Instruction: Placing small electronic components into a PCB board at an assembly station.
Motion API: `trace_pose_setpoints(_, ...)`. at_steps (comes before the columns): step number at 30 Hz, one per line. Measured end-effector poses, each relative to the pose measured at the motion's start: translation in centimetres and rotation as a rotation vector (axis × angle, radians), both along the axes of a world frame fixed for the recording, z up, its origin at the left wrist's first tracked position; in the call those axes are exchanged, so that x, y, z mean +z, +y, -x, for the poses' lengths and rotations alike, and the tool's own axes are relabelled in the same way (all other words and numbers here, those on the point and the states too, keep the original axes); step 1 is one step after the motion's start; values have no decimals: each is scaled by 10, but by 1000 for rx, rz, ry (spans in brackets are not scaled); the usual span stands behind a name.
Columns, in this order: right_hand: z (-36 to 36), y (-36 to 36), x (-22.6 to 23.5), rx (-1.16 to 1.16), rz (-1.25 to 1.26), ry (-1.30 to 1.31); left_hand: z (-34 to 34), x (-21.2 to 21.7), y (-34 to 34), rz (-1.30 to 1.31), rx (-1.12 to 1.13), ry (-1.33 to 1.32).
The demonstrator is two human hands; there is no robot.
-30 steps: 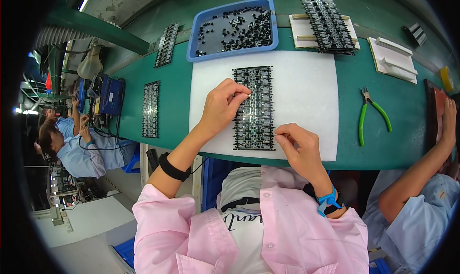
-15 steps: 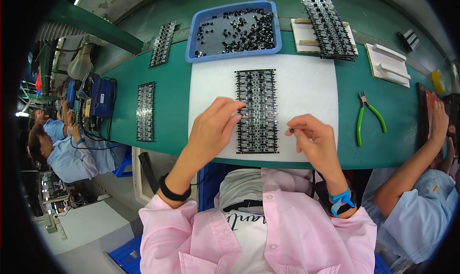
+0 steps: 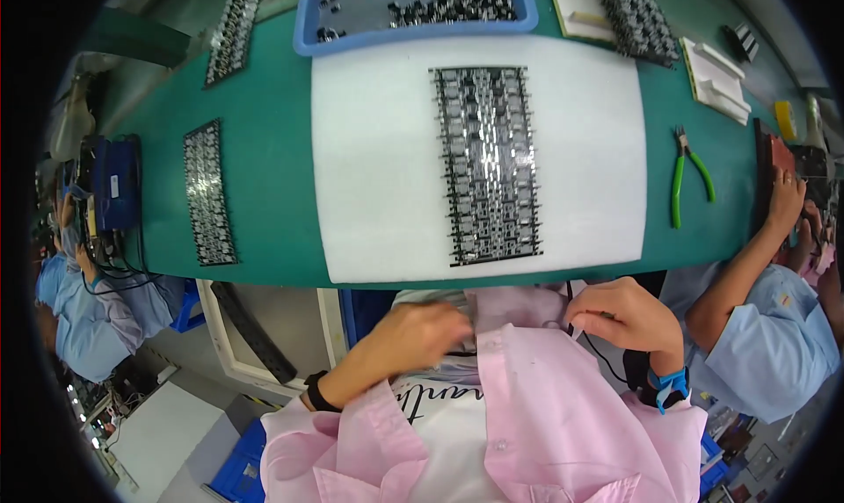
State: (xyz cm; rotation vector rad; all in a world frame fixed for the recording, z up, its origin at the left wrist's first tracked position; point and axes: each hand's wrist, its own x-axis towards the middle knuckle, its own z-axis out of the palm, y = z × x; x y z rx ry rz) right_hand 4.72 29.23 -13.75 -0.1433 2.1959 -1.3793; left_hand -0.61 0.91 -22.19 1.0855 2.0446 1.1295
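Observation:
My left hand (image 3: 420, 334) is drawn back in front of my body, over the white shirt below the table edge. Motion smears its fingers, so I cannot tell whether they hold anything. On the right, my right hand (image 3: 629, 314) is curled closed beside the edge of the pink jacket (image 3: 536, 362). A small dark spot shows among its fingers; what they grip is not clear. Away from both hands, a panel of circuit boards (image 3: 490, 164) lies on a white foam mat (image 3: 378, 169), its long side running away from me.
Beyond the mat stands a blue tray (image 3: 303, 19) of small black parts. More board panels lie left (image 3: 209, 191) and far left (image 3: 234, 30); a stack (image 3: 637, 15) sits back right. Green-handled cutters (image 3: 691, 178) rest right, near a white fixture (image 3: 716, 81) and a co-worker's hand (image 3: 785, 195).
Both hands have left the board panel and come back toward my body, below the table edge. The view has shifted, so the table things appear higher. The panel remains on the mat.

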Motion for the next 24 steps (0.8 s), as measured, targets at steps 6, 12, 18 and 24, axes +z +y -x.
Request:
trace_pose_setpoints(6, -28, -29, -87, -40, -348, 90, -24, -149, 35, -241, 632, -362)
trace_pose_setpoints(12, -44, -33, -184, -355, -267, 360, -40, -131, 77, -91, 171, -313)
trace_pose_setpoints(18, -32, -47, -165, -249, -203, 321, -46, -150, 69, -112, 325, -638)
trace_pose_setpoints(24, -35, -52, -121, -11, -140, 222, -35, -119, 37, 67, 364, 1)
